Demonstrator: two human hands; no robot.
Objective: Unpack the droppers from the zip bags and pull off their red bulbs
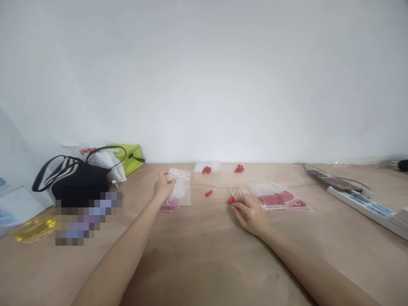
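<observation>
My left hand (164,187) is closed on the left side of a clear plastic bag (183,193), which has a whitish patch inside and something pink at its lower edge. To the right, my right hand (250,213) curls its fingers over a bunch of thin pale sticks with red ends (231,199). The fingers partly cover these sticks. Touching distance from that hand lies a zip bag of red-ended sticks (277,199). A single red-ended stick (209,193) rests between the two hands.
Two small piles of red pieces (206,169) (239,168) lie near the wall, one on a white sheet. A black bag (79,182), a lime-green bag (132,157) and a yellow packet (35,229) are at left. A power strip (366,208) and a phone (334,181) are at right.
</observation>
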